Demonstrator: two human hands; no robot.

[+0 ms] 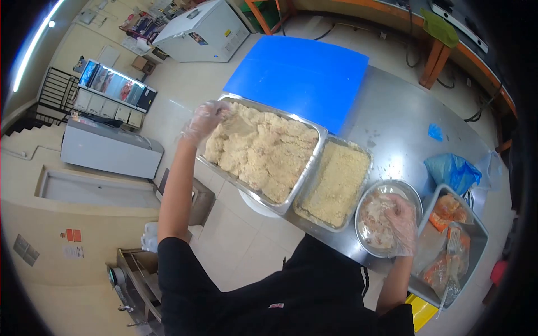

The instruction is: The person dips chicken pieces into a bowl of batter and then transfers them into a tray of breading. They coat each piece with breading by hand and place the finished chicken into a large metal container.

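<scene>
My left hand (206,120), in a clear plastic glove, is at the far left corner of a deep metal tray (311,162). Its fingers are closed on the edge of a flat crumb-coated piece (239,125), above many other coated pieces (269,151) heaped in the tray. My right hand (400,219), also gloved, reaches into a round metal bowl (416,203) of pale, wet pieces in batter (376,221). Its fingers are bent down into the bowl, and what they grip is hidden. Between the two stands a smaller metal pan (368,162) of yellowish crumbs (336,182).
A blue cutting board (302,75) lies behind the large tray on the steel table (392,106). At right, a grey tub (481,238) contains bagged food and tongs (451,257). A blue plastic bag (453,171) sits behind it. A white chest freezer (204,33) stands farther off.
</scene>
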